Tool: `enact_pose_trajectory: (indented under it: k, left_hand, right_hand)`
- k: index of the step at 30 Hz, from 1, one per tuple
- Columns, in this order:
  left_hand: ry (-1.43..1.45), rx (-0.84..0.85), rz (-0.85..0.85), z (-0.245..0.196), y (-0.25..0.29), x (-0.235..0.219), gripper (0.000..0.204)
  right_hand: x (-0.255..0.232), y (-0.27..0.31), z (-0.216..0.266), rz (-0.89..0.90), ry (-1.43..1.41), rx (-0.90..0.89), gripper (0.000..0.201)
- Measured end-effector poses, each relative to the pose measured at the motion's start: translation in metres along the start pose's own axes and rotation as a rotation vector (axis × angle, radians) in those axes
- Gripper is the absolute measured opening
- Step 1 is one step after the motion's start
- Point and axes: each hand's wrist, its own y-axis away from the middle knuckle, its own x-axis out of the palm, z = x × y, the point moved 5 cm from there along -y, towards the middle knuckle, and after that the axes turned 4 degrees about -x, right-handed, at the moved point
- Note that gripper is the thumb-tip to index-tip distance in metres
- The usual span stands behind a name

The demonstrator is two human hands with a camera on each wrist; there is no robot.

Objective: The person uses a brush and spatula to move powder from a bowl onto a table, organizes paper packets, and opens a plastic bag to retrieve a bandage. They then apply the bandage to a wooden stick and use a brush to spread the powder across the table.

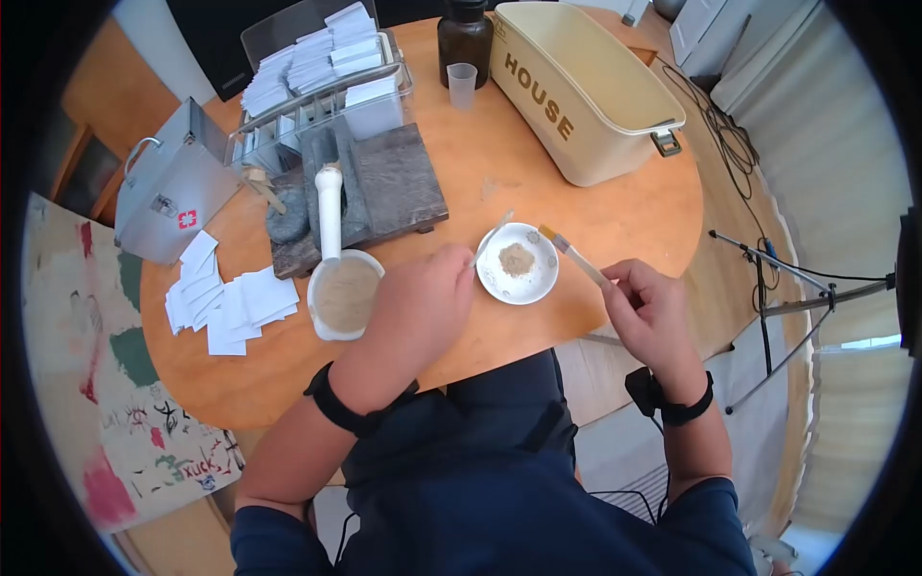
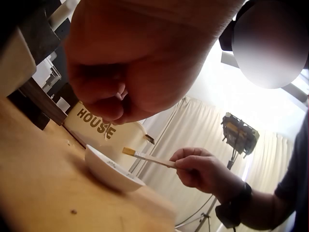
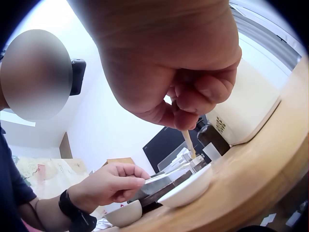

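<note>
A small white dish (image 1: 538, 284) stands on the table with a mound of beige powder (image 1: 517, 259) in it. My left hand (image 1: 423, 298) pinches a thin pale tool (image 1: 496, 234) at the dish's left edge. On the other side my right hand (image 1: 651, 312) grips the handle of a flat brush (image 1: 574, 255), its yellowish bristles over the dish's upper right rim. Whether the bristles touch the rim I cannot tell. Left of my left hand is a white mortar (image 1: 320, 324) of beige powder, and a white pestle (image 1: 329, 206) lies with its lower end by the rim.
White paper packets (image 1: 254, 302) lie at the left beside a metal case (image 1: 178, 182). Behind the mortar are a dark stone slab (image 1: 403, 178) and a clear rack (image 1: 399, 72) of packets. A brown bottle (image 1: 465, 43), plastic cup (image 1: 462, 86) and cream bin (image 1: 586, 144) stand at the back.
</note>
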Motion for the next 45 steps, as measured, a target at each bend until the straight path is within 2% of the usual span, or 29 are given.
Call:
enact_pose_trajectory:
  k: [2, 3, 5, 8, 14, 18, 20, 25, 29, 32, 36, 39, 41, 45]
  left_hand:
    - [-0.105, 0.211, -0.103, -0.006, 0.009, -0.005, 0.010]
    - [-0.107, 0.211, -0.099, -0.005, 0.014, -0.005, 0.010]
    - [-0.334, 0.205, 0.033, -0.003, 0.022, 0.013, 0.008]
    - [-0.359, 0.246, 0.021, -0.002, 0.026, 0.012, 0.006]
    - [-0.293, 0.215, -0.047, 0.000, 0.029, 0.009, 0.010]
    - [-0.275, 0.135, -0.102, 0.000, 0.022, -0.002, 0.010]
    - [-0.198, 0.091, -0.148, 0.004, 0.019, -0.008, 0.009]
    - [-0.235, 0.061, -0.147, 0.009, 0.020, -0.012, 0.008]
    - [-0.220, 0.055, -0.147, 0.013, 0.021, -0.012, 0.007]
    - [-0.229, 0.047, -0.145, 0.015, 0.021, -0.011, 0.007]
    - [-0.226, 0.047, -0.144, 0.016, 0.020, -0.010, 0.007]
    - [-0.222, 0.051, -0.154, 0.013, 0.019, -0.011, 0.008]
    - [-0.210, 0.127, -0.202, 0.009, 0.019, -0.014, 0.009]
    - [-0.202, 0.111, -0.184, 0.009, 0.019, -0.014, 0.009]
  right_hand:
    - [0.003, 0.004, 0.002, -0.004, 0.038, -0.036, 0.007]
    - [0.005, 0.008, -0.001, -0.005, 0.035, -0.032, 0.007]
    - [0.004, 0.014, -0.013, -0.028, 0.119, -0.111, 0.005]
    - [0.011, 0.018, -0.017, -0.023, 0.206, -0.202, 0.004]
    - [0.004, 0.003, -0.011, -0.076, 0.243, -0.253, 0.006]
    - [0.004, -0.046, -0.003, -0.099, 0.319, -0.326, 0.006]
    - [0.017, -0.071, -0.005, -0.048, 0.399, -0.445, 0.008]
    - [0.047, -0.111, -0.007, 0.057, 0.556, -0.448, 0.010]
    - [0.056, -0.111, -0.004, 0.085, 0.706, -0.563, 0.012]
    - [0.056, -0.104, -0.002, 0.128, 0.700, -0.636, 0.012]
    - [0.051, -0.100, 0.006, 0.128, 0.731, -0.600, 0.009]
    - [0.047, -0.098, 0.018, 0.052, 0.622, -0.591, 0.007]
    - [0.050, -0.095, 0.022, 0.127, 0.544, -0.584, 0.007]
    - [0.057, -0.095, 0.014, 0.192, 0.546, -0.608, 0.004]
